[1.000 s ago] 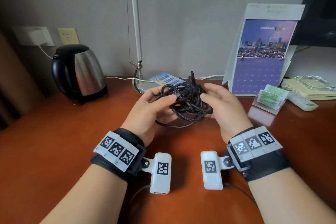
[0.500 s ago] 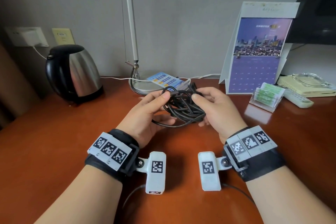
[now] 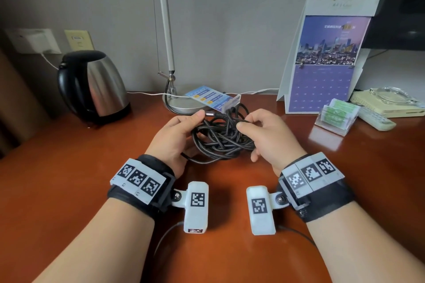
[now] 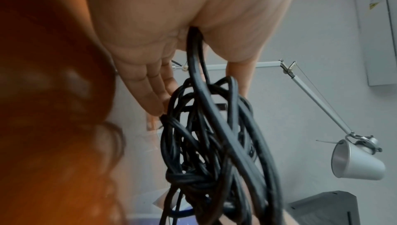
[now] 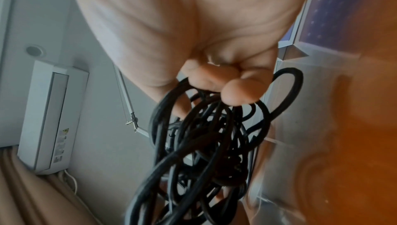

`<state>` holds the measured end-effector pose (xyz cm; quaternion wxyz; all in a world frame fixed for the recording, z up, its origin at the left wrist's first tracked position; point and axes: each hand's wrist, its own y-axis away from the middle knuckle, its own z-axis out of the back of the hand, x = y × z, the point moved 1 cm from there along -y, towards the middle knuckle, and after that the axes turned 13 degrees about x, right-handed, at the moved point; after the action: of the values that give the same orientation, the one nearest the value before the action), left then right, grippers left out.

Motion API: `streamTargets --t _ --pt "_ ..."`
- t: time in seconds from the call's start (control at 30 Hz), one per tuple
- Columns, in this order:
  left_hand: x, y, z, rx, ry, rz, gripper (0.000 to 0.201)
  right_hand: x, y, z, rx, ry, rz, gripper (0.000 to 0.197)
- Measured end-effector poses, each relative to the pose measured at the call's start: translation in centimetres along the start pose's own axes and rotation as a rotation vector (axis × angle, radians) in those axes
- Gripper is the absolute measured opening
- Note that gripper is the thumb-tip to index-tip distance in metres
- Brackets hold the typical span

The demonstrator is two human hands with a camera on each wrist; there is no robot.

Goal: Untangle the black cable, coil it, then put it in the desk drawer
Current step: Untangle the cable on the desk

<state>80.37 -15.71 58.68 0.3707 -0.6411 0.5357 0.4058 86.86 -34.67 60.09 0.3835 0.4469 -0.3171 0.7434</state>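
Both hands working on one black cable, bunched in a tangle just above the desk, nearer its back edge. Left hand pinching the plug end between thumb and forefinger, probably keeping the free end found. Right hand curling round some loops, seemingly steadying the bundle while loosening. Knot remaining tight; drawer not showing.

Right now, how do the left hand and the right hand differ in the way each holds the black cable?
The left hand pinches the plug end of the black cable between thumb and forefinger; the right hand pinches a strand near the plug. The left hand's other fingers lie straight; the right hand's curl inward. Both hold the same knotted bundle above the desk.
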Motion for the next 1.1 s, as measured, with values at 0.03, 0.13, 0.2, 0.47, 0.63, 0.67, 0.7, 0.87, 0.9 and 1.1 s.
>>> streamTargets --t 0.03,0.13,0.2,0.47,0.63,0.67,0.7,0.87,0.9,1.1 --pt "0.0 0.0 0.0 -0.003 0.004 0.000 0.023 -0.1 -0.1 0.0 -0.006 0.017 0.005 0.018" --pt "-0.1 0.1 -0.1 -0.003 0.004 -0.007 0.018 -0.1 -0.1 0.1 -0.037 0.047 0.009 0.020" --pt "-0.3 0.2 0.0 -0.010 -0.004 -0.029 0.015 -0.1 -0.1 0.3 -0.063 0.044 -0.004 0.023" --pt "-0.5 0.3 -0.2 0.034 -0.099 -0.067 0.011 -0.7 -0.3 0.5 -0.113 -0.087 -0.067 0.019" --pt "-0.3 0.7 -0.8 0.157 -0.147 -0.035 0.035 -0.1 -0.1 0.0 -0.045 -0.264 -0.024 0.010" --pt "-0.3 0.7 -0.8 0.149 -0.139 -0.034 0.035 0.1 0.0 0.0 -0.015 -0.281 -0.003 0.009" --pt "-0.3 0.7 -0.8 0.137 -0.128 -0.031 0.034 0.2 0.1 -0.1 0.027 -0.299 0.015 0.009" --pt "-0.2 0.8 -0.7 0.175 -0.162 -0.022 0.042 0.7 0.8 -1.2 0.287 -0.327 0.074 0.006" --pt "-0.2 0.9 -0.6 0.187 -0.178 -0.019 0.044 0.7 0.9 -1.4 0.309 -0.317 0.080 0.007" --pt "-0.2 0.6 -0.4 0.180 -0.170 -0.035 0.019 0.5 0.7 -1.5 0.293 -0.304 0.064 0.012"
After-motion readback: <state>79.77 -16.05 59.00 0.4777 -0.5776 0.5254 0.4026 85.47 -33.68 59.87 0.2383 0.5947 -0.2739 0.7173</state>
